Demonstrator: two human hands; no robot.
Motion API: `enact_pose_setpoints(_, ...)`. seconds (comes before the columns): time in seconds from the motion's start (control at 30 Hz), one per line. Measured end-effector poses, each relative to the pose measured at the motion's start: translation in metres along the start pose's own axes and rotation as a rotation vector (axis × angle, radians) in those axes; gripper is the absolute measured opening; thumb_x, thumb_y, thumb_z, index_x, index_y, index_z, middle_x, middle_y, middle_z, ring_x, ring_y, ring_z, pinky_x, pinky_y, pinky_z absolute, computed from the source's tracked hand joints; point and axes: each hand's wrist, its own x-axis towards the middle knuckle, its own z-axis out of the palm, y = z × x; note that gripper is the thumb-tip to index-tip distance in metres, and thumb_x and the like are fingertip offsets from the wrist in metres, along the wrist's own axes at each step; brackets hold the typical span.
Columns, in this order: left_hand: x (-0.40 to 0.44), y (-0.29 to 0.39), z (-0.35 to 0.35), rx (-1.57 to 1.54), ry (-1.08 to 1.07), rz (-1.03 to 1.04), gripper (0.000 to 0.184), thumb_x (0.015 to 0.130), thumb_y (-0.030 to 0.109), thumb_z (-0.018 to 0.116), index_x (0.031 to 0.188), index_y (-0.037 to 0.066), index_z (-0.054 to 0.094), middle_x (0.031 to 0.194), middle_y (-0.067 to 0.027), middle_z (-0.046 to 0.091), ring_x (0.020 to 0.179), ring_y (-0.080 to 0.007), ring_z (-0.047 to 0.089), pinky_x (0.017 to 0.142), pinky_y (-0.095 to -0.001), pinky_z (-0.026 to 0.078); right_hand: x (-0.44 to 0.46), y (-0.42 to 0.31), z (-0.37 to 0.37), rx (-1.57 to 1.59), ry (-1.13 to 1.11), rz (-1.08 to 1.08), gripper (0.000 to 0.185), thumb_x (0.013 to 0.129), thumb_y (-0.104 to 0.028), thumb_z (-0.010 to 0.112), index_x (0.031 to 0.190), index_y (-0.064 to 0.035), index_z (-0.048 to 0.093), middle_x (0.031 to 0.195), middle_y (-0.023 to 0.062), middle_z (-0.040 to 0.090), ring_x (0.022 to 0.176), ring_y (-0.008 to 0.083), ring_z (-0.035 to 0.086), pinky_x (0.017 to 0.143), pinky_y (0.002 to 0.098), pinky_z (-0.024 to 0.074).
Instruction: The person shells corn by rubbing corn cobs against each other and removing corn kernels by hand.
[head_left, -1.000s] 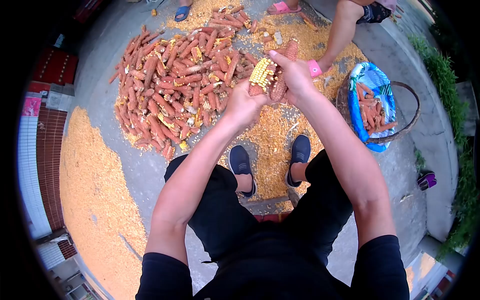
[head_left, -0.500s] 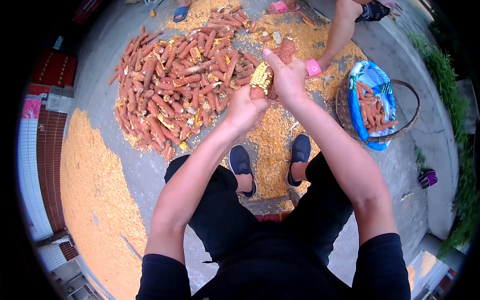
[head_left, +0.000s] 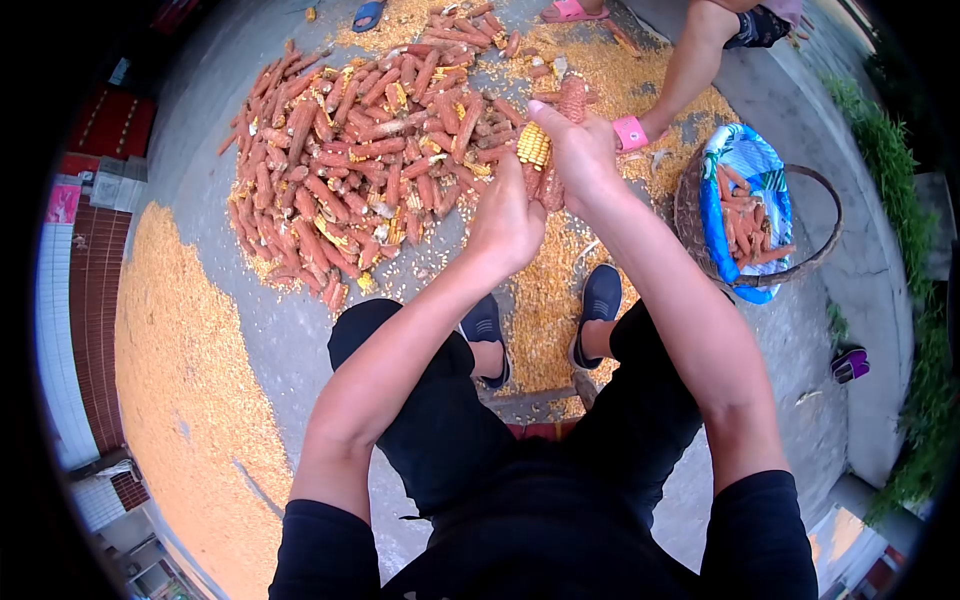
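Note:
My left hand is closed around an ear of corn with a patch of yellow kernels showing at its upper end. Pressed beside it, my right hand grips a bare reddish corn cob, whose top sticks up above the fingers. Both hands are together over the floor in front of my feet, and the cob and ear touch or nearly touch. Fingers hide the lower parts of both. Just left of my hands lies a large heap of reddish cobs, some with yellow kernels left on them.
Loose kernels cover the floor between my shoes, and a wide spread of kernels lies at left. A lined basket holding cobs stands at right. Another person's leg and pink sandal are close beyond my hands.
My left hand has turned more upright and shifted slightly right along the ear. Less of the yellow kernel patch shows now. My right hand stays almost in place on the bare cob.

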Motion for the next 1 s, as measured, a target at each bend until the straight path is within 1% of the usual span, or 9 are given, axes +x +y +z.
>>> enact_pose_setpoints(0.07,0.005,-0.01,-0.005,-0.42,-0.143,-0.057,0.038,0.086,-0.002,0.056,0.123,-0.004,0.047,0.089,-0.0162,0.062,0.068,-0.0253,0.061,0.059,-0.0383,0.048,0.002,0.011,0.001,-0.112,0.065,-0.18,0.026,0.089,-0.025,0.076,0.093,0.0012,0.074,0.084,0.0086,0.073,0.075,0.0166,0.064,0.072,0.0353,0.052)
enact_pose_setpoints(0.13,0.005,0.01,-0.022,-1.032,-0.39,-0.361,0.023,0.089,-0.003,0.055,0.11,0.002,0.05,0.073,-0.0045,0.054,0.045,-0.0092,0.043,0.037,-0.0257,0.029,0.003,0.01,0.0,-0.258,0.07,-0.33,0.026,0.09,-0.026,0.075,0.094,0.0,0.074,0.085,0.0085,0.073,0.075,0.0167,0.064,0.072,0.0351,0.0519)
enact_pose_setpoints(0.27,0.008,-0.002,-0.027,-1.283,-0.411,-0.426,0.014,0.091,-0.001,0.057,0.101,0.005,0.049,0.072,-0.003,0.053,0.05,-0.0103,0.049,0.038,-0.0255,0.032,0.008,0.007,-0.001,-0.265,0.026,-0.165,0.029,0.092,-0.027,0.072,0.096,0.0013,0.073,0.088,0.0106,0.074,0.075,0.0173,0.066,0.071,0.035,0.0525)
enact_pose_setpoints(0.5,0.011,0.001,-0.033,-0.82,-0.215,-0.281,0.031,0.086,0.0,0.061,0.116,0.001,0.052,0.082,-0.0031,0.059,0.056,-0.0125,0.055,0.045,-0.0257,0.041,0.005,-0.029,-0.014,0.127,-0.137,0.263,0.034,0.095,-0.027,0.069,0.109,0.0033,0.066,0.096,0.0112,0.069,0.081,0.0188,0.067,0.069,0.0379,0.0551)
enact_pose_setpoints(0.63,0.009,-0.013,0.005,-0.237,0.198,0.207,0.038,0.084,-0.002,0.056,0.122,0.001,0.049,0.087,-0.0042,0.059,0.062,-0.0134,0.057,0.052,-0.0265,0.043,-0.006,-0.017,0.003,0.167,-0.177,0.13,0.034,0.094,-0.026,0.07,0.11,0.0042,0.066,0.102,0.0132,0.069,0.088,0.0197,0.066,0.073,0.0367,0.0548)
enact_pose_setpoints(0.7,0.007,-0.025,0.018,-0.266,0.165,0.223,0.039,0.084,-0.003,0.053,0.122,0.002,0.048,0.088,-0.0052,0.058,0.063,-0.0135,0.056,0.052,-0.0273,0.042,-0.001,0.003,0.007,-0.095,-0.039,-0.118,0.031,0.09,-0.024,0.074,0.107,0.002,0.069,0.093,0.0109,0.072,0.081,0.0202,0.067,0.073,0.0359,0.0529)
enact_pose_setpoints(0.8,0.001,0.005,-0.021,-0.861,-0.354,-0.299,0.033,0.085,-0.005,0.051,0.116,0.004,0.047,0.087,-0.0075,0.056,0.063,-0.0132,0.053,0.048,-0.0284,0.039,-0.001,0.013,0.004,-0.331,0.081,-0.37,0.029,0.087,-0.024,0.077,0.1,0.0005,0.071,0.076,0.0116,0.072,0.074,0.0183,0.067,0.071,0.0359,0.0522)
enact_pose_setpoints(0.9,0.001,0.017,-0.033,-1.292,-0.467,-0.391,0.027,0.088,-0.006,0.049,0.112,0.005,0.047,0.083,-0.0073,0.055,0.06,-0.0132,0.051,0.046,-0.0277,0.036,0.006,0.015,0.002,-0.378,0.14,-0.583,0.029,0.087,-0.027,0.077,0.095,0.0009,0.07,0.076,0.0125,0.072,0.071,0.0196,0.067,0.07,0.0376,0.0522)
enact_pose_setpoints(1.0,0.011,0.007,-0.038,-1.494,-0.547,-0.375,0.022,0.089,-0.005,0.052,0.108,0.006,0.048,0.081,-0.007,0.055,0.059,-0.0143,0.05,0.048,-0.0285,0.038,0.009,0.007,0.0,-0.375,0.115,-0.431,0.037,0.089,-0.035,0.076,0.092,0.0005,0.071,0.075,0.0126,0.071,0.066,0.0215,0.066,0.068,0.0391,0.0521)
